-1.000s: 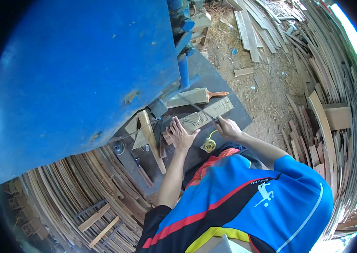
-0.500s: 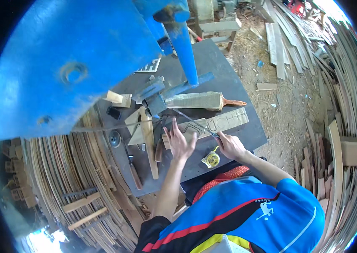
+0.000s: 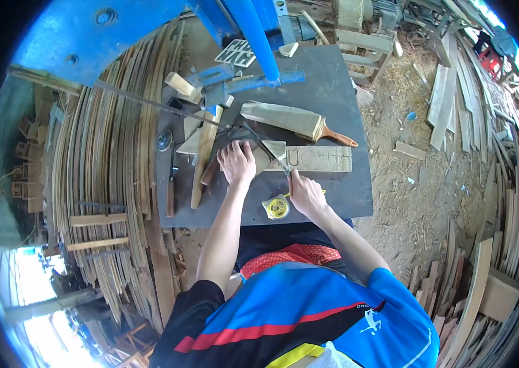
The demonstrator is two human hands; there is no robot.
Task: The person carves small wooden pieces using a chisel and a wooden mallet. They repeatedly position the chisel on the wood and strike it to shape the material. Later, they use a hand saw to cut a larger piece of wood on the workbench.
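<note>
Since half a second ago, has drawn the left hand point(image 3: 238, 161) from spread fingers to bent ones, closer together, at the left end of the carved board point(image 3: 330, 158) — cannot tell whether clamped on wood there or only resting. Keeps the right hand point(image 3: 304, 191) closed on the near end of a long thin metal tool point(image 3: 267, 146), aimed away and leftward across the board, with the far tip just beyond the left fingers. Has the carved board just beyond the right hand and right of the left one — flat on the dark table point(image 3: 348, 199). Just left of the right hand, see a yellow tape measure point(image 3: 276, 207). Beyond both hands, find a wooden block point(image 3: 278, 118) beside a brush point(image 3: 336, 137). Left of the left hand, note a tapered wooden strip point(image 3: 205, 162), then a wooden-handled tool point(image 3: 170, 196). Well beyond both hands, see pale cut-out lettering point(image 3: 235, 53); well left, stacked timber strips point(image 3: 103, 165).
</note>
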